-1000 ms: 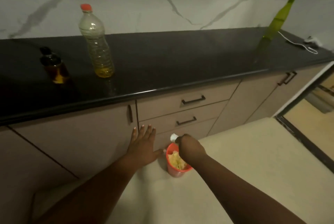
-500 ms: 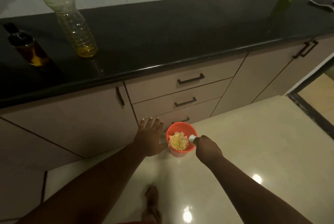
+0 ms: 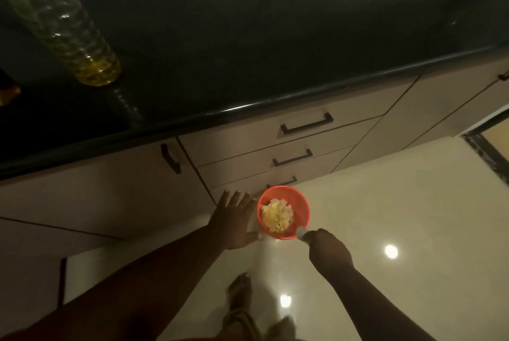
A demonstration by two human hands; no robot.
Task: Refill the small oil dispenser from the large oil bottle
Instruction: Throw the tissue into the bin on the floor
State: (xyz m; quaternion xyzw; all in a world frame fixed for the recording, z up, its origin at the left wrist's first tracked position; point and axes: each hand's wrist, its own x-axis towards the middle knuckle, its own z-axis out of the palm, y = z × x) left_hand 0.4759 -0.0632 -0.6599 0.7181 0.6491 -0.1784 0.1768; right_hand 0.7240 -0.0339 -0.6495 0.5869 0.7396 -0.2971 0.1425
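Head view: beside the orange bin [image 3: 301, 209], left hand [image 3: 234, 220] spread empty, right hand [image 3: 327, 248] closed on something pale; next, reach up for the large oil bottle [image 3: 59, 23].

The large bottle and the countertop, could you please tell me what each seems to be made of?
The large bottle looks like clear ribbed plastic: see-through walls, with yellow oil pooled low. The countertop looks like polished black stone, since it mirrors the bottle faintly and its rounded edge catches a highlight; a laminate cannot be ruled out.
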